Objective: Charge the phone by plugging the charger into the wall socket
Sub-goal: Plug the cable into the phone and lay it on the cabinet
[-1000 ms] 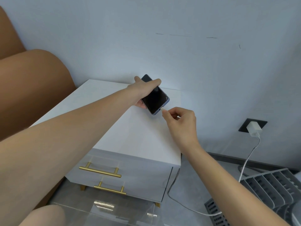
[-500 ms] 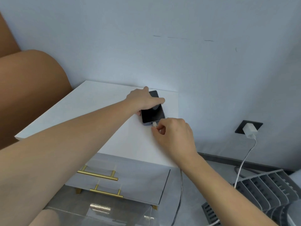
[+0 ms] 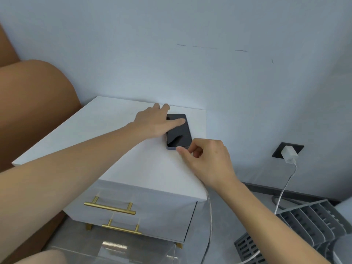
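Note:
A dark phone lies flat, screen up, near the back right corner of the white nightstand. My left hand holds it down from the left, with the thumb across the screen and the fingers past its far edge. At the phone's near end, my right hand pinches thumb and forefinger together on the cable plug, which the fingertips hide. The white cable drops from under that wrist, down past the nightstand's right side. A white charger sits in the black wall socket low on the right wall.
The nightstand has two drawers with gold handles. A brown padded piece of furniture stands to its left. A grey slotted rack lies on the floor at lower right, and a clear plastic box sits below the drawers.
The phone has come down from a tilted hold in the air to lie flat on the nightstand. My right hand followed it down and stays pinched at its near end.

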Available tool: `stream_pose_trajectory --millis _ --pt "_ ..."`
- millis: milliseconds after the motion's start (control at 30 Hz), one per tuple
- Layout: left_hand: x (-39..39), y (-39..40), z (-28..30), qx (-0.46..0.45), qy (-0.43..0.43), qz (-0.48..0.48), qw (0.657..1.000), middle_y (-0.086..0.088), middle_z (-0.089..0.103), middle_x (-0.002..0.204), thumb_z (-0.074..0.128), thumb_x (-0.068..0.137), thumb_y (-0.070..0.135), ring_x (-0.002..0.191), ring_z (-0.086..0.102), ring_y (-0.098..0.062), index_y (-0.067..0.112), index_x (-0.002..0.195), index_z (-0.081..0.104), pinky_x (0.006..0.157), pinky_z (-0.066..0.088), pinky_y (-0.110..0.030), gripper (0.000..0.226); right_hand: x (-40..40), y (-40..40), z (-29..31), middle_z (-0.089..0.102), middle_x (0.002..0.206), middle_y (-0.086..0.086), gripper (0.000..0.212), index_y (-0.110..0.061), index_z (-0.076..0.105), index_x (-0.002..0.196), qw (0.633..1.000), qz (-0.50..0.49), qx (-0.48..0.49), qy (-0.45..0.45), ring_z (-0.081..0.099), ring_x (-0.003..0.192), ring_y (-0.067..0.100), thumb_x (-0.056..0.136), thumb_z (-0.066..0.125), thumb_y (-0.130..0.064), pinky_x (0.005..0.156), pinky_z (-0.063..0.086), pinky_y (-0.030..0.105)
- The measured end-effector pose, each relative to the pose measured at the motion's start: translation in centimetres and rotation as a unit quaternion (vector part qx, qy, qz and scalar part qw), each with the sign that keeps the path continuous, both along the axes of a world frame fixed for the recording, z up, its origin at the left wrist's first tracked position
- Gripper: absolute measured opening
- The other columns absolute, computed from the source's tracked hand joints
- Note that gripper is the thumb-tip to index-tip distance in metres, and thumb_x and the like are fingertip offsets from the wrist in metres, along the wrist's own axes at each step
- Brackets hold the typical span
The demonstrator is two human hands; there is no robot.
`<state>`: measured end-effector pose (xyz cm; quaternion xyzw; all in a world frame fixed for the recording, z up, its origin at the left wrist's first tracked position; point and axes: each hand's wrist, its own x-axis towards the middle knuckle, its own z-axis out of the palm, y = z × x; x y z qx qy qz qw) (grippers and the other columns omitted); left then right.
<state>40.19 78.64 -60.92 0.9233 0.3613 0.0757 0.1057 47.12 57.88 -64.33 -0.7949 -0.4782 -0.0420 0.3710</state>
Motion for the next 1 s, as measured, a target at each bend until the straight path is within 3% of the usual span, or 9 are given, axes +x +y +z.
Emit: stream_pose_trajectory --millis 67,167,400,1000 --pt "-2.6 -0.1 -0.6 0.018 -0.029 -0.021 0.999 -0.001 0.052 0.139 0.039 0.089 0.083 0.131 0.048 -0.026 0.025 0.149 0.043 0.09 0.044 -0.044 0.084 0.9 -0.3 0.1 0.06 0.061 -0.012 0.035 -0.027 0.065 0.071 1.0 -0.007 0.007 -0.018 0.06 0.062 0.008 0.085 0.07 -0.059 0.059 0.051 0.03" --pt "-6.1 -0.5 -2.0 0.052 -0.062 -0.045 0.996 0.002 0.053 0.13 0.041 0.09 0.077 0.127 0.046 -0.023 0.024 0.146 0.049 0.099 0.042 -0.046 0.078 2.3 -0.7 -0.2 0.062 0.084 -0.01 0.029 -0.024 0.067 0.091 0.999 0.016 0.011 -0.033 0.059 0.084 0.016 0.087 0.072 -0.053 0.072 0.053 0.038" --pt "-9.5 -1.5 -4.0 0.029 -0.076 -0.127 0.989 0.011 0.045 0.143 0.04 0.083 0.087 0.133 0.039 -0.013 0.03 0.151 0.045 0.105 0.036 -0.041 0.089 4.4 -1.3 -1.4 0.063 0.122 -0.011 0.048 -0.021 0.066 0.126 0.998 0.061 -0.027 -0.02 0.054 0.118 0.013 0.089 0.069 -0.052 0.095 0.05 0.036" --pt "-9.3 -1.8 -4.0 0.023 -0.075 -0.114 0.99 0.011 0.045 0.143 0.042 0.077 0.088 0.136 0.038 -0.012 0.029 0.148 0.05 0.11 0.036 -0.042 0.093 4.6 -1.1 -1.9 0.062 0.131 -0.01 0.044 -0.019 0.07 0.122 0.997 0.066 -0.035 -0.016 0.052 0.125 0.012 0.09 0.07 -0.049 0.099 0.045 0.029"
